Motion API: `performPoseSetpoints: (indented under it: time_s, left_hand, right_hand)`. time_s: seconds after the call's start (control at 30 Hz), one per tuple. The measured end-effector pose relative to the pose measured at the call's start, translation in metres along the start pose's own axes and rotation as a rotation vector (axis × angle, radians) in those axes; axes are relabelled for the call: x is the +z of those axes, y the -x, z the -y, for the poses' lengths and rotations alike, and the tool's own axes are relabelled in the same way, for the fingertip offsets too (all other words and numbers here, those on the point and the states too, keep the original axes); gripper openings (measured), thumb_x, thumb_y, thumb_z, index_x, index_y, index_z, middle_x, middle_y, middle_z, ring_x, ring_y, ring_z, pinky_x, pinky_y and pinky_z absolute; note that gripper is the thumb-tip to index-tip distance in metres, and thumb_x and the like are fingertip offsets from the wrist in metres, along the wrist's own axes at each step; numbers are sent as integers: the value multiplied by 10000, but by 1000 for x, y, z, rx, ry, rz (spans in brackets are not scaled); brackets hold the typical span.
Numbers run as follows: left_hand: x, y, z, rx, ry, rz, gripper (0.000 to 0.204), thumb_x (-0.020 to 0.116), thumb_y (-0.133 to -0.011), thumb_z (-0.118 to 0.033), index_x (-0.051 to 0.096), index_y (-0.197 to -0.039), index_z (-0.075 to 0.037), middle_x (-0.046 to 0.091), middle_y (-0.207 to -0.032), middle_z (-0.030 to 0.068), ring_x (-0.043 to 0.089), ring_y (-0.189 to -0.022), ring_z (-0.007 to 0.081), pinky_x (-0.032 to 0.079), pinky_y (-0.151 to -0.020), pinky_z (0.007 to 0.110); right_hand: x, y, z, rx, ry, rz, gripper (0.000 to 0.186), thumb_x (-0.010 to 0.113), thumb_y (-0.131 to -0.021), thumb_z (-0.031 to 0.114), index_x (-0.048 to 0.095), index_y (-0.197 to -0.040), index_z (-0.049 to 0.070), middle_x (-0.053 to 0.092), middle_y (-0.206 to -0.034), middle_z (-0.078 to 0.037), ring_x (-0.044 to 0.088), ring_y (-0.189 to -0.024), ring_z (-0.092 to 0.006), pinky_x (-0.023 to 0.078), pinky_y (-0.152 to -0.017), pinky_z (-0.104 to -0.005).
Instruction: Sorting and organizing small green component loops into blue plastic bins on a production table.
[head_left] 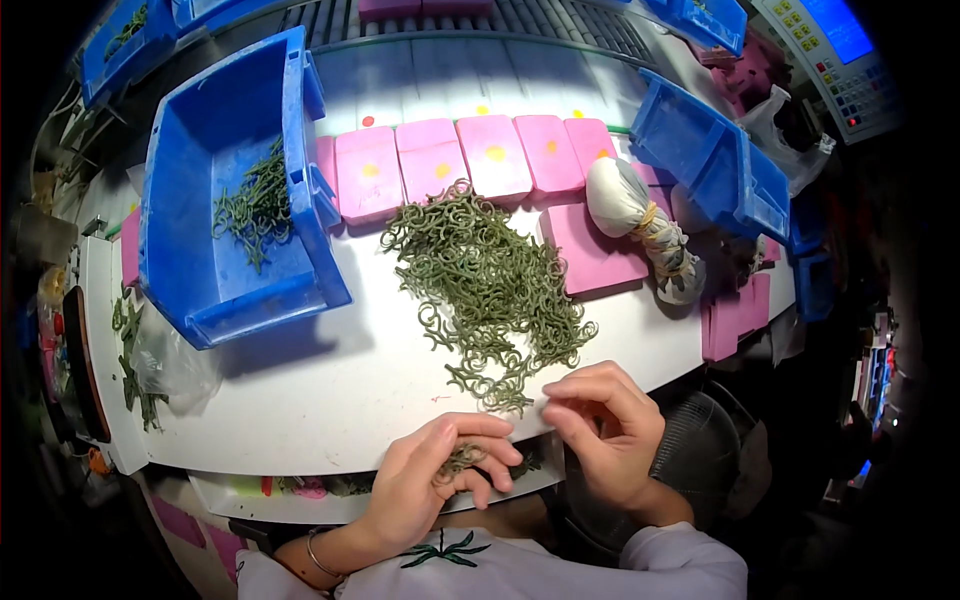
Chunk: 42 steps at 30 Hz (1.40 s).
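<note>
My left hand [425, 475] is at the table's front edge, palm turned up and fingers curled round a few small green ring pieces [460, 462]. To its right, my right hand [610, 425] is held with thumb and forefinger bent toward each other and a small gap between their tips. Nothing shows between them. Just beyond both hands, a loose heap of dark green ring pieces [480, 270] spreads over the white table [300, 400]. Many look like open hoops tangled together.
A tilted blue bin [220, 290] with more green pieces stands left. Pink blocks [430, 160] line the back of the heap. A cloth bundle tied with cord [645, 230] lies on a pink block [590, 250] at right, near another blue bin [700, 160]. An open drawer [300, 500] sits below the edge.
</note>
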<state>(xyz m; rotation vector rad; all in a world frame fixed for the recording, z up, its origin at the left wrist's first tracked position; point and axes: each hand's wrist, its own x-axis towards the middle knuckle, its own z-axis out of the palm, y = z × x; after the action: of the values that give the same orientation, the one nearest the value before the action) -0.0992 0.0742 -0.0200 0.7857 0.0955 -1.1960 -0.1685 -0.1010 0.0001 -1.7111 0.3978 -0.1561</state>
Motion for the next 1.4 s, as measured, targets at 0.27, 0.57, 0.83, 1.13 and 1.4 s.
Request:
performPoseSetpoints:
  time_s: [0.27,0.57,0.83,1.13,1.4]
  left_hand:
    - [0,7,-3,8,-33,-46,399,276,-975,-221,469,-1129,93,566,-962,172,560,-813,186,455,-653,260]
    - [-3,11,-2,76,-87,-177,395,314,-953,-239,509,-1042,93,584,-879,183,578,-720,202,461,-570,254]
    - [-1,9,-3,83,-85,-168,385,337,-946,-240,513,-1049,86,591,-874,166,579,-717,190,462,-582,245]
    - [-1,2,-4,86,-99,-138,439,294,-962,-278,500,-1088,88,589,-898,172,582,-735,198,468,-586,252]
    - [1,0,-5,85,-7,-150,562,195,-974,-370,462,-1166,86,590,-962,205,588,-759,233,478,-613,273]
  right_hand:
    - [11,3,-32,-318,594,-93,175,696,-700,-28,611,-849,9,549,-764,-63,508,-543,-97,404,-463,-225]
    - [12,-1,-31,-420,704,-55,161,682,-711,-27,579,-825,22,541,-746,-71,538,-571,-147,431,-486,-265]
    - [2,-9,-7,104,-22,41,41,596,-814,-5,565,-824,-30,548,-762,-16,491,-604,-48,364,-495,-180]
    - [1,-16,6,302,-276,40,97,602,-831,14,577,-901,-49,561,-753,-10,472,-596,-12,356,-508,-157]
    - [8,-13,-1,-305,434,-15,141,650,-759,-11,625,-896,8,539,-710,-59,521,-529,-116,430,-482,-237]
